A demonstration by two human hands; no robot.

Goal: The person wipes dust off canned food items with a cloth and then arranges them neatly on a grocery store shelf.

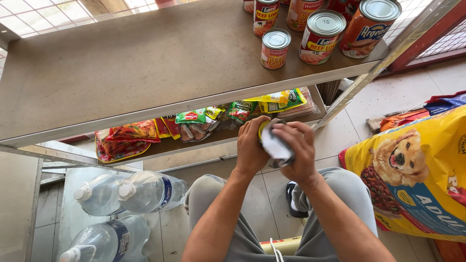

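Note:
My left hand [250, 148] is wrapped around a can [262, 129] with a yellow rim, held in front of me below the top shelf. My right hand [297, 151] presses a grey-white cloth [276, 145] against the can's top and side. Most of the can is hidden by my fingers and the cloth. Both hands hover over my knees in grey trousers. Several other tin cans [275, 48] with red and orange labels stand at the right end of the brown shelf board [121, 63].
A lower shelf holds colourful snack and sachet packets [191, 121]. Large water bottles [141, 191] lie on the tiled floor at the left. A big yellow dog-food bag [412, 174] leans at the right. A metal shelf post [359, 82] runs diagonally at the right.

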